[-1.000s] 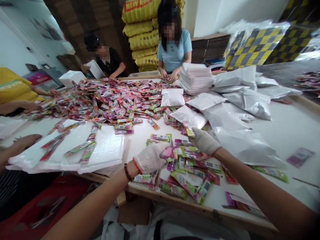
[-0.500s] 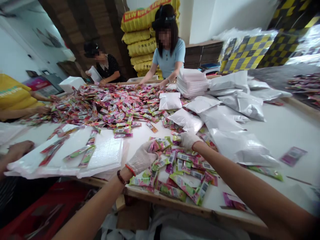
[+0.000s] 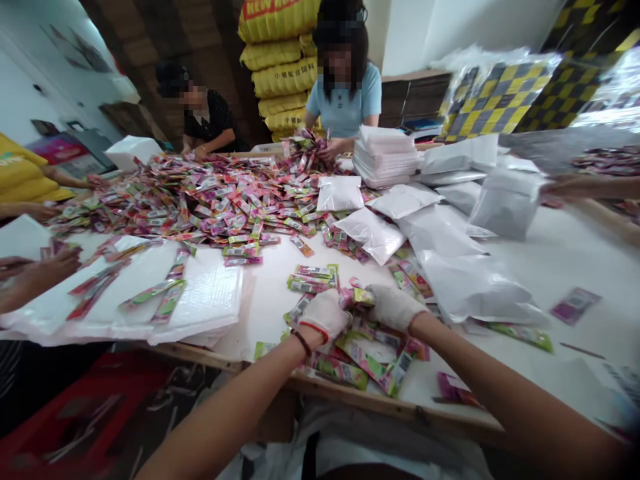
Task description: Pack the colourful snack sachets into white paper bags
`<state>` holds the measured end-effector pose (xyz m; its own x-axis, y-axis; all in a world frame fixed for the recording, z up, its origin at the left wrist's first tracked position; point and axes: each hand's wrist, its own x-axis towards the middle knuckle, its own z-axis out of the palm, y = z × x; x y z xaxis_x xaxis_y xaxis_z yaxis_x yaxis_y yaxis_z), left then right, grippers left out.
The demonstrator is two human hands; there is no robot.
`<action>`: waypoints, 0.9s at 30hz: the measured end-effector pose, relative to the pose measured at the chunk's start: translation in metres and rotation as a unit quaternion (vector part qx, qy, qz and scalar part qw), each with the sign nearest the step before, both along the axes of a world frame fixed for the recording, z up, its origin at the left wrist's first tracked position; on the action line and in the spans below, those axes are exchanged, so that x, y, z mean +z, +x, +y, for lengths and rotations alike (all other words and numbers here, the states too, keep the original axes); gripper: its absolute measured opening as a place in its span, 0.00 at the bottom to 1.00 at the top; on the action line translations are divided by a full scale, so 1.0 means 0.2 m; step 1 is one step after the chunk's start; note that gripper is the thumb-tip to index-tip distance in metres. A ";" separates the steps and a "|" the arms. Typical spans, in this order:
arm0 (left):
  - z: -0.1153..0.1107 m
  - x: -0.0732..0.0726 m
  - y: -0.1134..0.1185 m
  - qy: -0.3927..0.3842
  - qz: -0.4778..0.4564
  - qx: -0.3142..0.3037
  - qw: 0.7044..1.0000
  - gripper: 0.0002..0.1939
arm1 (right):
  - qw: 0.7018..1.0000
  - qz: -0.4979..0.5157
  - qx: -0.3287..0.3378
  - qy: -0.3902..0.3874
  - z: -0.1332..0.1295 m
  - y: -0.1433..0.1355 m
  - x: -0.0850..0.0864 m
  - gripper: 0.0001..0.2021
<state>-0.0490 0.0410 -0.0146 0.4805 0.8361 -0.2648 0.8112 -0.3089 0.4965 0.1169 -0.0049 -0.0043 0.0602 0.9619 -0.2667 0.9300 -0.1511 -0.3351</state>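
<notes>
My left hand point(image 3: 324, 316), in a white knit glove with a red cuff, is closed around small snack packets over the near part of the table. Facing it, my right hand point(image 3: 398, 308), also gloved, pinches a green and pink snack packet point(image 3: 361, 297) at its fingertips. The hands are close together, with the packet ends between them. Below lie loose green, pink and purple packets point(image 3: 345, 372). A few packets point(image 3: 310, 280) rest in a small row just beyond my left hand. The fingers' undersides are hidden.
A large heap of packets point(image 3: 220, 193) covers the table's far side. White bubble mailers point(image 3: 213, 287) lie left; filled mailers point(image 3: 475, 287) and a mailer stack point(image 3: 385, 157) stand right. Co-workers work around the table, one hand point(image 3: 565, 188) holding a mailer at right.
My left hand has moved right, towards my right hand, leaving packets in a row behind it. Across the table a co-worker has lifted a bunch of packets. Another person's hand has appeared at right.
</notes>
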 end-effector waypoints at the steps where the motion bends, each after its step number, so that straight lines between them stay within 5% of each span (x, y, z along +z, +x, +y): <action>1: 0.01 0.00 0.01 0.006 0.002 -0.001 1.000 0.13 | 1.000 0.000 0.006 -0.013 0.01 -0.01 -0.01 0.14; 6: 0.07 0.07 -0.06 -0.003 -0.048 -0.014 0.999 0.09 | 0.997 0.053 -0.002 0.057 0.02 0.12 0.08 0.10; 10: 0.06 0.15 -0.11 -0.038 -0.164 0.018 0.986 0.10 | 0.980 0.147 -0.043 0.128 -0.16 0.30 0.17 0.07; 15: -0.02 0.12 0.09 -0.079 -0.200 -0.020 0.976 0.15 | 0.977 0.185 0.037 0.095 -0.37 0.35 0.04 0.11; 21: 0.01 -0.01 0.39 0.025 0.020 -0.093 0.995 0.17 | 1.000 0.004 0.017 -0.007 -0.33 0.24 -0.07 0.13; 27: 0.06 -0.01 0.33 -0.019 -0.017 -0.085 0.996 0.15 | 0.995 0.088 -0.012 0.041 -0.30 0.30 -0.07 0.09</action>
